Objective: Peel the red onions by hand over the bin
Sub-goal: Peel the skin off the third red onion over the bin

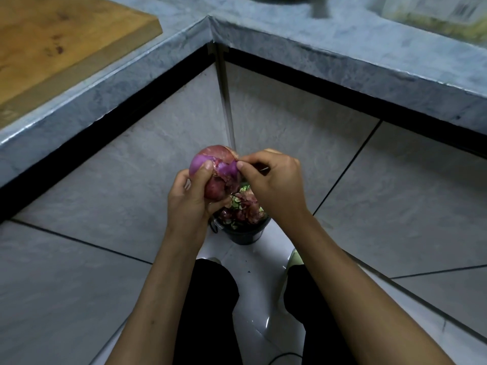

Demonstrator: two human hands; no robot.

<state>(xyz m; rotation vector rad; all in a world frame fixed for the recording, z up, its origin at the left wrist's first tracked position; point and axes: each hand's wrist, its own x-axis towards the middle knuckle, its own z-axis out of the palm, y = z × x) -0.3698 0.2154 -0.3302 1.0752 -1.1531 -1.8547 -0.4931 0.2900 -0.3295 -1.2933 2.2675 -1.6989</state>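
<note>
Onion, half-stripped, sits above the bin, held in the left hand's curled grip while the right hand pinches a skin flap. Risk: brittle skin may tear short, or scraps drift past the bin onto the floor.

Onion up between both hands, directly over bin. Left hand on onion's left side, right hand at its right. Bin on floor in inner corner below counter, scraps inside. Cutting board on counter's far-left part, at its front edge. Person's legs just behind bin.
</note>
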